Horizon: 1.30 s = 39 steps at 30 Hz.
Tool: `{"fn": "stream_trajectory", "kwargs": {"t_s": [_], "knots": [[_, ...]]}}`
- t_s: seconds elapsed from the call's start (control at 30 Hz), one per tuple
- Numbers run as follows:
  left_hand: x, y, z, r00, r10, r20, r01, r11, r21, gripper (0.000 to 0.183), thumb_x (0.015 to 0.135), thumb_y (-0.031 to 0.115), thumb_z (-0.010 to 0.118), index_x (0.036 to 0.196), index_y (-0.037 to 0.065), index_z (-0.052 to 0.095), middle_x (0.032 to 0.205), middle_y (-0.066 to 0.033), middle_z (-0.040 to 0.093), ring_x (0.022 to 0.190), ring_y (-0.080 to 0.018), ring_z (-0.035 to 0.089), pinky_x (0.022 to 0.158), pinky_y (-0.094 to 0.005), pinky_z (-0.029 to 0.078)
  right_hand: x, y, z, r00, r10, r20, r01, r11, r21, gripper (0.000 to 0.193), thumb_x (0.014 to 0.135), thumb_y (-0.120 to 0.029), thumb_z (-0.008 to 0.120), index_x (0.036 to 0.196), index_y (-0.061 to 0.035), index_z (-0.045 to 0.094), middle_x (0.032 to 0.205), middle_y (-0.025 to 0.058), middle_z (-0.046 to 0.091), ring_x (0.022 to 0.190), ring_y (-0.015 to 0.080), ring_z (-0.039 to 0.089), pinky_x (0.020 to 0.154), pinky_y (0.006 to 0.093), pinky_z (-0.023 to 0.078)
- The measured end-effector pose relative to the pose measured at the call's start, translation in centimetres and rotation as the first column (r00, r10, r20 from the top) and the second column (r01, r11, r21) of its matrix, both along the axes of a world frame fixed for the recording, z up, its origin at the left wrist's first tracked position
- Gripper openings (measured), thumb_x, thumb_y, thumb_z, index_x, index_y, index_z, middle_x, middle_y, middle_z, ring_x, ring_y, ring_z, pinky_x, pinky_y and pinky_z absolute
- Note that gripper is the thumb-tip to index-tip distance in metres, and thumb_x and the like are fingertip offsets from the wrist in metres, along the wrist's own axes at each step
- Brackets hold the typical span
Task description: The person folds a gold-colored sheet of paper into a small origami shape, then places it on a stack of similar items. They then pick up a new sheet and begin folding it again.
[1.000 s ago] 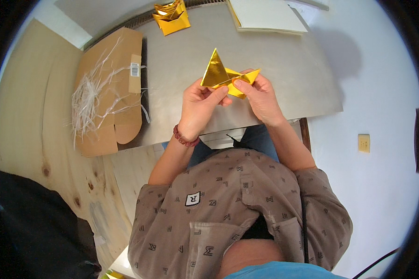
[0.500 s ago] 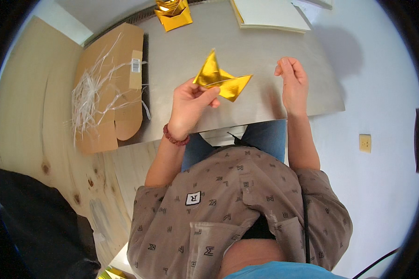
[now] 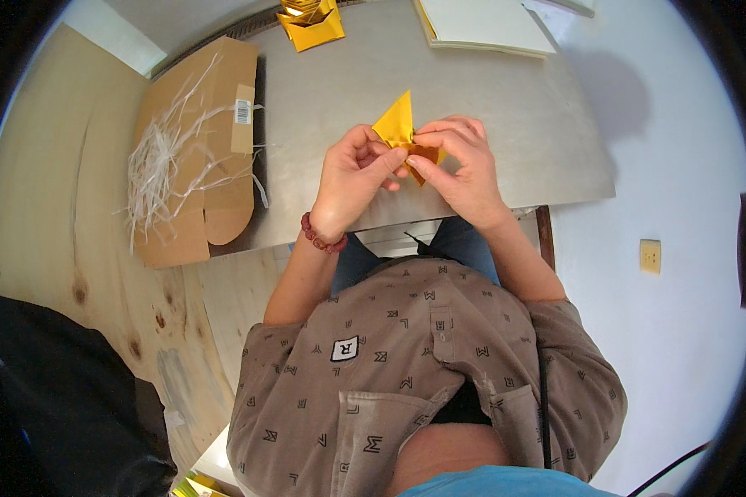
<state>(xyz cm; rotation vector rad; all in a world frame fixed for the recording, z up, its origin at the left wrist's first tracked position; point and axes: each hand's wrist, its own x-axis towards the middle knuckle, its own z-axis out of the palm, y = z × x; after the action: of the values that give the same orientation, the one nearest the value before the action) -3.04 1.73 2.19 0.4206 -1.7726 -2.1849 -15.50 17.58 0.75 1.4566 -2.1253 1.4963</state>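
Between my hands, above the near part of the metal table [image 3: 506,108], is a folded piece of shiny gold paper [image 3: 396,121]. One pointed flap stands up from it, and its lower part is partly covered by fingers. My left hand [image 3: 352,170] pinches it from the left, thumb on the near side. From the right, my right hand [image 3: 464,170] grips the other end between thumb and fingers. Several finished-looking gold paper folds [image 3: 313,25] sit nested together at the table's far edge.
On the left of the table lies a brown cardboard piece [image 3: 228,178] with a tangle of white plastic strips [image 3: 157,170] over it. A stack of white sheets [image 3: 489,26] rests at the far right. A white wall with an outlet [image 3: 650,257] stands to the right.
My right hand has come left from beside the gold paper and taken hold of its right end. The paper has turned a little in my left hand, its point now leaning right.
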Motion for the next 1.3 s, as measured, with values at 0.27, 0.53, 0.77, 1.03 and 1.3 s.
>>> {"fn": "stream_trajectory", "kwargs": {"t_s": [0.27,0.53,0.77,1.03,1.3], "knots": [[-0.3,-0.5,-1.7,0.998,0.058,0.008,-0.059,0.991,0.116,0.022,0.109,0.030,0.059,0.113,0.009,0.068,0.100,0.0012,0.071,0.088,-0.0091,0.068,0.064,-0.0241,0.056,0.7,-0.5,-0.7,0.979,-0.031,0.200,0.046,0.997,-0.069,0.012,0.083,-0.006,0.078,0.087,-0.0081,0.067,0.109,0.0070,0.071,0.111,0.0281,0.059,0.097,0.0402,0.047],[-0.3,-1.0,-2.2,0.996,0.049,-0.073,-0.017,0.917,0.398,0.025,0.109,0.029,0.058,0.116,0.009,0.070,0.109,-0.0011,0.074,0.097,-0.0102,0.069,0.065,-0.0256,0.059,1.5,-0.8,-0.4,0.840,0.015,0.542,0.062,0.990,-0.123,0.010,0.088,-0.005,0.073,0.088,-0.0061,0.063,0.115,0.0120,0.069,0.107,0.0282,0.062,0.087,0.0397,0.053],[-0.3,-0.8,-1.8,0.994,0.004,-0.112,0.037,0.933,0.357,0.024,0.110,0.027,0.056,0.116,0.008,0.070,0.109,-0.0052,0.074,0.098,-0.0148,0.070,0.066,-0.0291,0.060,2.0,-0.8,-0.6,0.867,0.051,0.495,-0.025,0.998,-0.059,0.010,0.095,-0.001,0.069,0.096,-0.0018,0.060,0.115,0.0084,0.065,0.104,0.0138,0.064,0.083,0.0286,0.059],[-0.3,-1.1,-2.7,0.992,-0.027,-0.127,0.076,0.914,0.398,0.024,0.110,0.026,0.056,0.118,0.008,0.070,0.109,-0.0048,0.074,0.092,-0.0128,0.070,0.065,-0.0281,0.060,1.7,-0.5,-0.3,0.847,0.142,0.512,-0.074,0.986,-0.151,0.019,0.092,-0.008,0.074,0.108,-0.0025,0.064,0.102,0.0066,0.072,0.095,0.0175,0.068,0.084,0.0318,0.056],[0.0,0.7,-1.6,0.990,-0.016,-0.138,0.021,0.999,0.037,0.026,0.104,0.017,0.067,0.125,0.003,0.063,0.109,-0.0036,0.071,0.103,-0.0085,0.066,0.083,-0.0261,0.058,0.5,-0.3,-0.3,0.770,0.231,0.594,-0.180,0.973,-0.144,0.023,0.096,-0.006,0.072,0.117,-0.0016,0.063,0.102,0.0026,0.071,0.094,0.0094,0.066,0.089,0.0275,0.052]]}}
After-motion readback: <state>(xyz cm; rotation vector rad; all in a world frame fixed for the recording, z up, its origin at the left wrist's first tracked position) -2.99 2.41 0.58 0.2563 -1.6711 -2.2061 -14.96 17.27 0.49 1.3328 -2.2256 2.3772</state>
